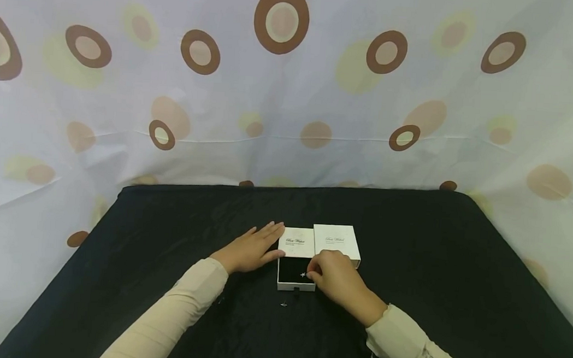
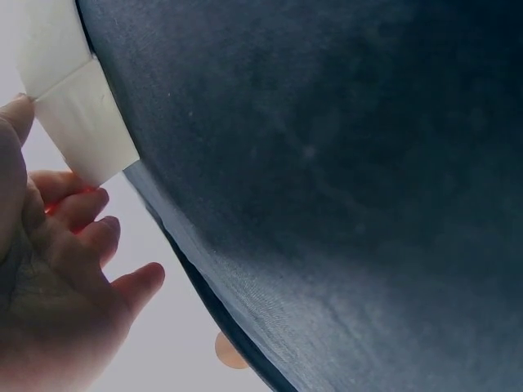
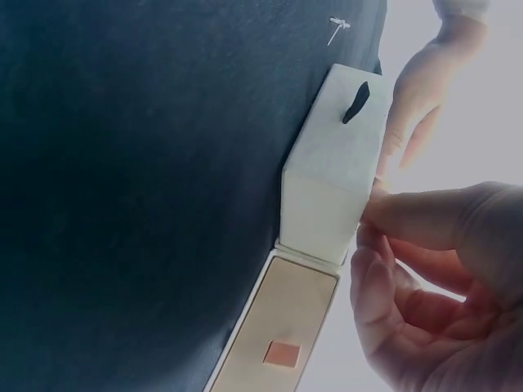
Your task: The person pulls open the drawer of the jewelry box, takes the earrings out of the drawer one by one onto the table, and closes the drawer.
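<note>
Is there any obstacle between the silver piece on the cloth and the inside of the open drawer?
Yes: the front wall of the drawer, with its black tab, stands between the silver piece and the inside.

Left hand blocks left side of open box. Right hand blocks right side, fingertips at star in tray. White box sits close beside on right, hardly any gap. Way in from front, between arms; small pin lies there. Wide room on black cloth, left, right and behind both boxes.
</note>
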A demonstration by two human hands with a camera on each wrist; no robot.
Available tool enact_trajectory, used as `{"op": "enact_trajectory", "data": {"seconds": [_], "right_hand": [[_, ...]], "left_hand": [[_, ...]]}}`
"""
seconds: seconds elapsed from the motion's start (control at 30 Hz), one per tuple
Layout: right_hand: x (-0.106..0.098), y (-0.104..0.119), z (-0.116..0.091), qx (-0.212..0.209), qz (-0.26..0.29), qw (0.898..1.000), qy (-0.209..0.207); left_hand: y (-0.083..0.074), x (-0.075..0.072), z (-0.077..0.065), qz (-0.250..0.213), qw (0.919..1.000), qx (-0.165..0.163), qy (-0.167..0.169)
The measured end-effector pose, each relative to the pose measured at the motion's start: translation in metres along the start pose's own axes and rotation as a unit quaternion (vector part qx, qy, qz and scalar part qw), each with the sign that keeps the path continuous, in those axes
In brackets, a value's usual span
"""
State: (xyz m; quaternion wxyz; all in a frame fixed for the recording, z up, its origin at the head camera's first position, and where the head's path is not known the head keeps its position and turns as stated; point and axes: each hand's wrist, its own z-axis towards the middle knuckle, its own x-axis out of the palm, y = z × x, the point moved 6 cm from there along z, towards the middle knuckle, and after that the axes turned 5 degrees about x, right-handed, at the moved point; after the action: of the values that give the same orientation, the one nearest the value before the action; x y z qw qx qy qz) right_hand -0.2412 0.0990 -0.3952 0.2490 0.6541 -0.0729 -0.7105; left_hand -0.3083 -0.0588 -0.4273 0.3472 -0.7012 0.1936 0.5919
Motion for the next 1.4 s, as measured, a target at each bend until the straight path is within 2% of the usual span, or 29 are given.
{"op": "enact_trajectory", "data": {"seconds": [0.1, 0.43, 0.83, 1.17, 1.4], "right_hand": [[0.001, 0.002, 0.001, -0.005, -0.008, 1.0, 0.004], [0.001, 0.005, 0.004, -0.023, -0.037, 0.999, -0.025], [0.002, 0.006, 0.009, -0.011, -0.045, 0.999, 0.005], [0.006, 0.004, 0.012, -0.011, -0.04, 0.999, 0.013], [0.006, 0.006, 0.013, -0.027, -0.031, 0.999, 0.014]], "left_hand": [[0.001, 0.001, 0.0, 0.002, 1.0, 0.002, -0.002], [0.002, 0.001, 0.0, 0.003, 1.0, 0.002, -0.003], [0.002, 0.001, -0.001, 0.002, 1.0, 0.003, -0.004], [0.0, 0.001, 0.0, 0.006, 0.9999, 0.005, -0.008], [0.0, 0.001, 0.0, 0.003, 1.0, 0.002, -0.004]]}}
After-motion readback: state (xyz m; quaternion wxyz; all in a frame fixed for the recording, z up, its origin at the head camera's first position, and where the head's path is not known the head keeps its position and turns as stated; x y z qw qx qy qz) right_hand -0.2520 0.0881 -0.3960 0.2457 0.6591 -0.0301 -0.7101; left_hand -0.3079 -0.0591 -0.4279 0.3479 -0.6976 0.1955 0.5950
